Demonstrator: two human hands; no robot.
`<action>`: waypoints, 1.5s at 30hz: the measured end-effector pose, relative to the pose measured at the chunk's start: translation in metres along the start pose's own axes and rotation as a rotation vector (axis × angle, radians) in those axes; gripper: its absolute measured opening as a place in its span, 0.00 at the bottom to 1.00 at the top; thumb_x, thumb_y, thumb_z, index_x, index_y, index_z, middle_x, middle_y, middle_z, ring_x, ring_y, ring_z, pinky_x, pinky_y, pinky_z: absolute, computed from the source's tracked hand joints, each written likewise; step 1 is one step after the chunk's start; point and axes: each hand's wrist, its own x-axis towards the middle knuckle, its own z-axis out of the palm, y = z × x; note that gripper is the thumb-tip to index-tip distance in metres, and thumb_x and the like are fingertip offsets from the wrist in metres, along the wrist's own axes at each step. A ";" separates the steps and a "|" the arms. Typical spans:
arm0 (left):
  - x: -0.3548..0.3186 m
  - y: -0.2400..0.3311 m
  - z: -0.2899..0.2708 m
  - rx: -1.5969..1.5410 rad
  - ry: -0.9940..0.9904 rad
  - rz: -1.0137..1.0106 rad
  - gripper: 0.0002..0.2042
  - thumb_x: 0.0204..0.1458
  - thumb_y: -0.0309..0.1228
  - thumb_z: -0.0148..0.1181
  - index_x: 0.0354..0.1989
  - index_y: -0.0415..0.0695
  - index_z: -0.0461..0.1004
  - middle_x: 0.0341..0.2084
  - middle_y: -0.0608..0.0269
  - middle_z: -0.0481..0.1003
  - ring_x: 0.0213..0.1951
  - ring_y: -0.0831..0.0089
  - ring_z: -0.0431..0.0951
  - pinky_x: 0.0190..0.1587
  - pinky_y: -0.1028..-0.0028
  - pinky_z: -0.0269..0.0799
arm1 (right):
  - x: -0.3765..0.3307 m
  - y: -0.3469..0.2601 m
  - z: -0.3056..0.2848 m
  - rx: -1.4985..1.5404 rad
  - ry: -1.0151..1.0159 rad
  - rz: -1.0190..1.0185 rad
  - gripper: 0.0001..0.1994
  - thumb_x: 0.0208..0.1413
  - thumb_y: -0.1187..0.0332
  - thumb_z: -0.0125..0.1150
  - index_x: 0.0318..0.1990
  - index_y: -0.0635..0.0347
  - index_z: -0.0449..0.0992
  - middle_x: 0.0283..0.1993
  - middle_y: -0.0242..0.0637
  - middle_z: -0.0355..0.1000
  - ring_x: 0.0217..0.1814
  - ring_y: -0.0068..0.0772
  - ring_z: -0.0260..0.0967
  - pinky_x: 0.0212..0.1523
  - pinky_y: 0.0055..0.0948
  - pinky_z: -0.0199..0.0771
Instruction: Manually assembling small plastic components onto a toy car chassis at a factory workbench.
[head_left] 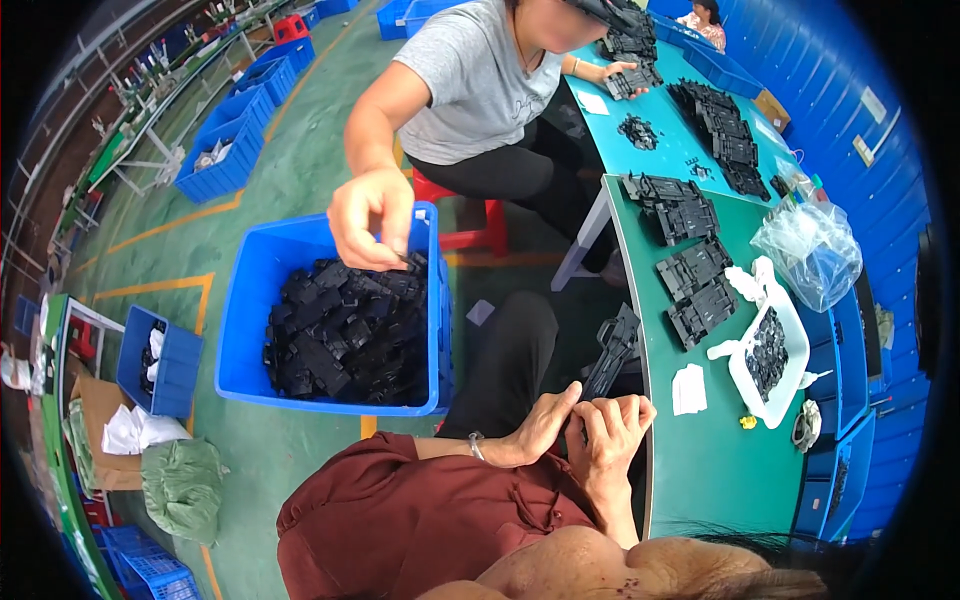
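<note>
The black plastic part (614, 345) slants up beside the green table (725, 460), its lower end held between your left hand (537, 430) and curled right hand (602, 440). You seem mid-handling; the next move likely calls for steadying it.

Between left hand (538, 430) and right hand (606, 440): molded part (613, 350), just left of near workbench (720, 450). On that bench: frames (695, 285) in row along left side, paper slip (689, 388) nearer, tray (778, 408) to right with small parts (766, 350) inside, plastic bag (808, 255) beyond tray. Behind: second workbench (597, 130), more frames (722, 135) and loose pile (638, 131) on top. Left of hands, on floor: bin (240, 330), heaped parts (345, 335) inside, co-worker's hand (368, 215) over it. Beyond bin: co-worker (470, 90) on stool (490, 235). Far left: crate (170, 375), carton (115, 470) and sack (180, 490) before it.
</note>
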 end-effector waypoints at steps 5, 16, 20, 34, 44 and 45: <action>-0.001 0.000 -0.002 0.032 0.032 -0.031 0.35 0.72 0.54 0.29 0.22 0.39 0.69 0.17 0.70 0.62 0.25 0.81 0.61 0.27 0.71 0.59 | 0.002 0.000 0.003 0.009 -0.033 0.007 0.13 0.36 0.77 0.68 0.33 0.55 0.77 0.33 0.30 0.71 0.38 0.37 0.66 0.50 0.43 0.60; -0.001 -0.006 0.000 0.042 -0.007 0.011 0.33 0.73 0.53 0.28 0.21 0.39 0.63 0.18 0.69 0.60 0.27 0.82 0.60 0.27 0.70 0.56 | -0.004 0.000 -0.004 -0.004 -0.054 0.020 0.11 0.39 0.76 0.68 0.35 0.57 0.78 0.34 0.32 0.71 0.38 0.37 0.66 0.51 0.43 0.60; 0.000 0.004 -0.002 0.077 0.038 0.043 0.32 0.72 0.55 0.27 0.24 0.42 0.65 0.21 0.70 0.61 0.30 0.81 0.60 0.30 0.69 0.60 | 0.005 0.003 -0.004 0.017 -0.077 0.013 0.10 0.42 0.76 0.68 0.35 0.57 0.77 0.34 0.33 0.72 0.38 0.39 0.67 0.51 0.43 0.61; -0.003 0.003 0.000 -0.618 -0.004 -0.287 0.31 0.68 0.60 0.38 0.46 0.43 0.76 0.43 0.62 0.78 0.48 0.75 0.76 0.49 0.73 0.74 | -0.005 0.005 0.004 0.062 -0.016 0.109 0.16 0.38 0.76 0.74 0.38 0.55 0.81 0.34 0.26 0.74 0.36 0.33 0.66 0.48 0.39 0.60; 0.001 0.010 0.002 -0.671 0.029 -0.405 0.35 0.69 0.59 0.31 0.47 0.37 0.75 0.44 0.56 0.77 0.49 0.71 0.76 0.54 0.71 0.72 | -0.006 0.004 0.004 0.052 -0.006 0.201 0.17 0.39 0.74 0.75 0.41 0.54 0.81 0.34 0.25 0.74 0.36 0.33 0.66 0.47 0.39 0.59; 0.001 0.010 0.003 -0.659 0.047 -0.402 0.35 0.69 0.59 0.31 0.47 0.37 0.75 0.44 0.56 0.77 0.48 0.71 0.76 0.53 0.71 0.73 | -0.006 0.005 0.004 0.053 -0.008 0.202 0.17 0.39 0.74 0.75 0.41 0.54 0.81 0.34 0.25 0.74 0.36 0.33 0.66 0.47 0.39 0.59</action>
